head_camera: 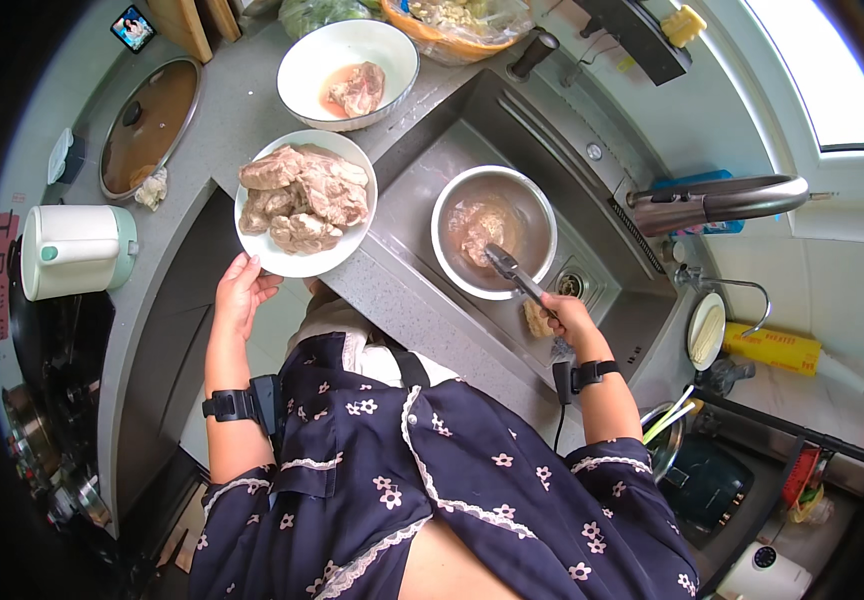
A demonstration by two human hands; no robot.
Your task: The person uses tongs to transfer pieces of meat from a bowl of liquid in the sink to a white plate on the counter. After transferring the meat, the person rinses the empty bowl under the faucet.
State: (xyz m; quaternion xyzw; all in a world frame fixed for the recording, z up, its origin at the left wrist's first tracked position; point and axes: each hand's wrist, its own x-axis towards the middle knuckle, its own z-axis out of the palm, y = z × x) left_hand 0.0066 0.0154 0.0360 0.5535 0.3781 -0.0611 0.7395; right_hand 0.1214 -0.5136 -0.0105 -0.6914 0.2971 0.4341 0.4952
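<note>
My left hand grips the near rim of a white plate heaped with pieces of pale, cooked-looking meat. In my right hand is a pair of dark-tipped tongs, reaching into a round metal bowl that stands in the sink. The tips touch a piece of meat lying in cloudy liquid; whether they pinch it, I cannot tell. Behind the plate, a white bowl holds one more piece of meat in a little reddish liquid.
The grey sink has a drain and a metal faucet at its right. A yellowish scrubber lies beside the bowl. A glass lid and a white kettle stand at left, an orange basket behind.
</note>
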